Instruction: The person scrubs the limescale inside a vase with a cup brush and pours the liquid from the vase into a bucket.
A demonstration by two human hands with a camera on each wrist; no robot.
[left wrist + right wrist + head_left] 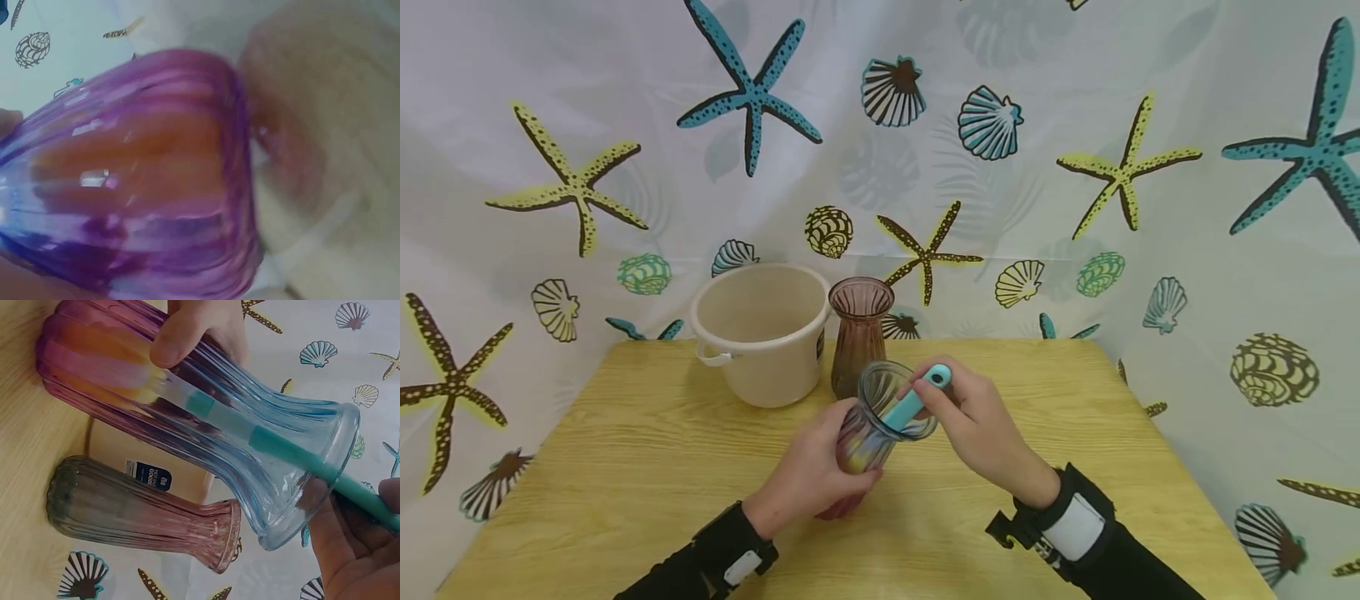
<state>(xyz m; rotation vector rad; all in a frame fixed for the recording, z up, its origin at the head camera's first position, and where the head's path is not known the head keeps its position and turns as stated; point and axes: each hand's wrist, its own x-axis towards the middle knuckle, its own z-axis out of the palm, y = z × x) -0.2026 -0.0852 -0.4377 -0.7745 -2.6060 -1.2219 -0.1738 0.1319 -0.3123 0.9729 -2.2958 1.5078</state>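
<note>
Vase (868, 448), tilted, gripped by the left hand (812, 468); right hand (979, 421) pinches a teal handle (906, 409) reaching inside. Hard thrusts could jolt the vase loose onto the tabletop (625, 467).

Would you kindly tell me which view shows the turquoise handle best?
The right wrist view: the turquoise handle runs from the right hand into the held vase and shows through the glass. The head view shows only its upper part; the left wrist view, the vase's purple body but no discernible handle.

Glossy ribbed-glass vase (194, 428), smooth plastic hndl (907, 406), wood-grain tbl (625, 467)
</note>
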